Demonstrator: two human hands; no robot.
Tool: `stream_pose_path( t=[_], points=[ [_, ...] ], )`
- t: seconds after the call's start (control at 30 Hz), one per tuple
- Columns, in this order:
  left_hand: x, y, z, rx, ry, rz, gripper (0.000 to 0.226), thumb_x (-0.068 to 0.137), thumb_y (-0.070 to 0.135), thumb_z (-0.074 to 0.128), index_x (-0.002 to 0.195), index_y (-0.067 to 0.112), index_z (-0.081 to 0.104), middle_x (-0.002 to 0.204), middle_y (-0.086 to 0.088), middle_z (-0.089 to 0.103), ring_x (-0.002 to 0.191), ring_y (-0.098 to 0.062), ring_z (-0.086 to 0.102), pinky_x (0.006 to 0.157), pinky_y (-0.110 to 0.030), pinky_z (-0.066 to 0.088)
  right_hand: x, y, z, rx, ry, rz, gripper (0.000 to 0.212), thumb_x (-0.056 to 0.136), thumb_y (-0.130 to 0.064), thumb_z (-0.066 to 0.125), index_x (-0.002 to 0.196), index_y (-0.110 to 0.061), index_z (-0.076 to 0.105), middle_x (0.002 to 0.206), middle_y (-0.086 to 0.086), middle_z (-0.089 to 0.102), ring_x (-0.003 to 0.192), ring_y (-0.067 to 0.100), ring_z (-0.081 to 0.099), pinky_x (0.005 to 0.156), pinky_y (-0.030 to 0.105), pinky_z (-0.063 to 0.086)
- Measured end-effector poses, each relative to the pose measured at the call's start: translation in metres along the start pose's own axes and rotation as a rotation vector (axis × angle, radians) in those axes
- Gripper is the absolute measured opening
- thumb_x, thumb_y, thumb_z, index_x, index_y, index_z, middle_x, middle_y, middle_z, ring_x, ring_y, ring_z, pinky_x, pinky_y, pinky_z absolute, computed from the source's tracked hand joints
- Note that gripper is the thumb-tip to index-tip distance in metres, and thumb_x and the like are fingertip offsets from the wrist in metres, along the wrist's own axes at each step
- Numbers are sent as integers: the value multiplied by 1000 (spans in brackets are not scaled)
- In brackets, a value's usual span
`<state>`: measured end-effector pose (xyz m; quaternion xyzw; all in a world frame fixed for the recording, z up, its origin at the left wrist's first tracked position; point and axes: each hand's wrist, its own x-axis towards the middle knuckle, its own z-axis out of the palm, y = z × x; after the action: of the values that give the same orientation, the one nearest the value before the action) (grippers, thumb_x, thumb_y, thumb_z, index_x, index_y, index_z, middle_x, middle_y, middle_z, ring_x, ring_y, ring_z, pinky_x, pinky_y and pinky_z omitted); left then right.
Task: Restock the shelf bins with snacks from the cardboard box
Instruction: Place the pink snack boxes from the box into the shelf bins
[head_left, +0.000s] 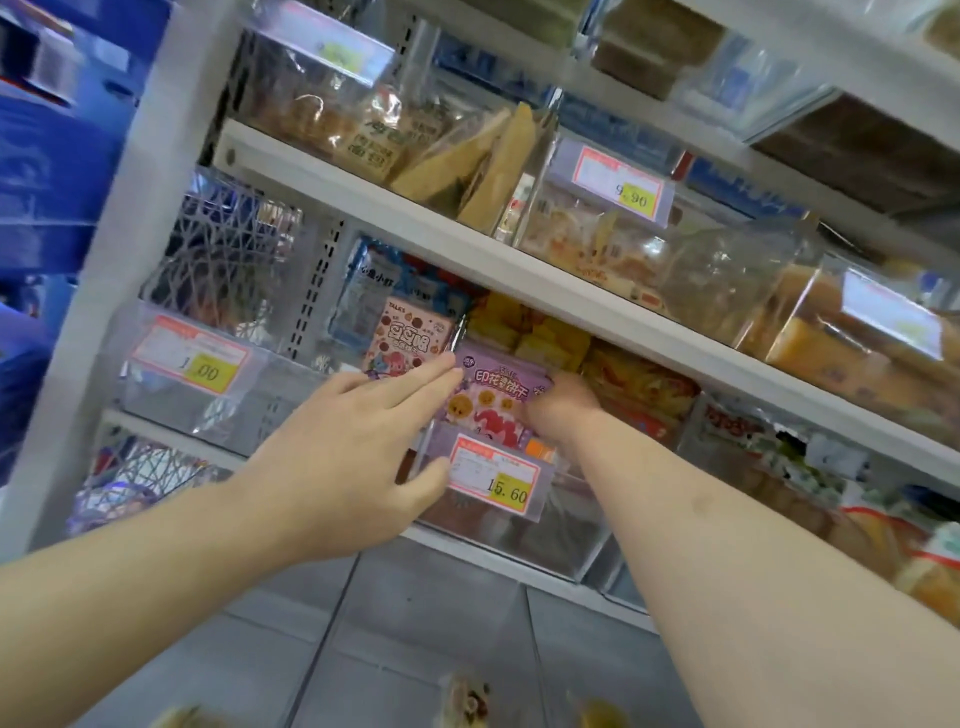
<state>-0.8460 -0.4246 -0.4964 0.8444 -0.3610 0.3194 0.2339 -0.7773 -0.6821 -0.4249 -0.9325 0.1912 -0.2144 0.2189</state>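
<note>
Left hand (358, 447) reaches in from 8 o'clock, palm down, fingers loosely together and stretched, fingertips touching the left edge of the purple biscuit pack (493, 402); thumb rests against the front of the clear shelf bin (524, 535), just beside its 15.60 price tag (496, 480). Right hand (561, 408) comes from 4 o'clock, curled at the pack's right edge; fingers are hidden behind the pack, so whether it is pinching is unclear. Purple biscuit pack stands tilted in the top of that bin, at frame centre, between both hands. Pink cookie pack (408, 338) sits just behind it at 11 o'clock, touching the left fingertips. Yellow snack packs (540, 332) fill the bin further back at 1 o'clock. Left neighbour bin (208, 410) at 9 o'clock carries a 1.00 tag (200, 361), contents unclear. Upper shelf board (519, 270) runs diagonally above; bins on it hold wrapped bread slices (467, 166) at 12 o'clock, with a 9.90 tag (621, 187) at 1 o'clock. Grey tiled floor (415, 623) at 6 o'clock. Cardboard box not in view.
</note>
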Motion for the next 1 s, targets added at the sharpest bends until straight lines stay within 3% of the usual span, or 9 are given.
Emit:
stream_pose_path(
  t=[0.17, 0.37, 0.43, 0.53, 0.63, 0.73, 0.83, 0.93, 1.0],
  points=[
    [-1, -1, 1, -4, -3, 0, 81, 98, 66, 24, 165, 40, -14, 168, 26, -22, 155, 7, 0, 118, -18, -8, 10, 7, 3, 60, 7, 5, 15, 86, -25, 83, 94, -24, 71, 113, 4, 78, 103, 27, 74, 94, 45, 62],
    [-3, 0, -2, 10, -47, -15, 81, 96, 64, 22, 166, 40, -11, 168, 26, -20, 156, 6, 0, 118, -18, -11, -7, 8, -10, 93, -38, -23, 27, 83, -31, 88, 87, -41, 64, 110, -7, 76, 102, 21, 73, 96, 44, 61],
    [-3, 1, -2, 7, -56, -16, 79, 100, 63, 26, 166, 39, -11, 170, 25, -18, 157, 4, 0, 119, -19, -11, -17, 7, -17, 96, -46, -31, 33, 84, -28, 89, 109, -38, 68, 117, -7, 75, 106, 20, 72, 99, 43, 59],
    [-1, 2, -5, 17, -90, -24, 79, 105, 59, 34, 166, 38, -12, 171, 22, -18, 158, 2, -8, 123, -23, -12, -39, 3, -29, 99, -38, -68, 76, 86, -27, 88, 152, -22, 51, 145, -1, 62, 124, 22, 64, 105, 38, 54],
    [-10, 9, -15, -1, -141, -36, 79, 105, 59, 36, 167, 37, -9, 173, 20, -16, 157, 2, -17, 127, -27, -13, -81, -2, -47, 146, 9, -171, 95, 88, -32, 86, 165, -23, 32, 160, -3, 47, 130, 14, 57, 100, 28, 50],
    [-54, 29, -28, -144, -125, -42, 74, 104, 59, 42, 167, 38, 9, 173, 22, 2, 158, 3, -4, 125, -20, -5, -155, 2, -60, 280, 60, -295, 78, 90, -33, 83, 158, -24, 45, 151, -2, 57, 128, 11, 60, 109, 31, 50],
    [-128, 53, -30, -295, -168, -115, 65, 102, 49, 54, 162, 34, 34, 166, 19, 32, 154, -2, 26, 123, -21, 18, -247, 27, -59, 435, 66, -392, 45, 92, -25, 82, 133, -25, 63, 125, -4, 71, 110, 7, 70, 96, 24, 56],
    [-224, 76, -5, -348, -328, -204, 55, 100, 48, 57, 150, 25, 52, 153, 10, 52, 142, -9, 45, 115, -19, 30, -335, 78, -26, 503, -96, -331, 31, 92, -14, 80, 120, -18, 68, 113, 0, 74, 100, 10, 73, 89, 25, 57],
    [-288, 85, 14, -372, -527, -271, 59, 95, 55, 51, 146, 27, 55, 148, 11, 55, 138, -10, 50, 113, -20, 34, -386, 120, 12, 441, -252, -208, 34, 89, -11, 82, 115, -29, 69, 110, -5, 74, 99, 8, 72, 92, 32, 59]
  ],
)
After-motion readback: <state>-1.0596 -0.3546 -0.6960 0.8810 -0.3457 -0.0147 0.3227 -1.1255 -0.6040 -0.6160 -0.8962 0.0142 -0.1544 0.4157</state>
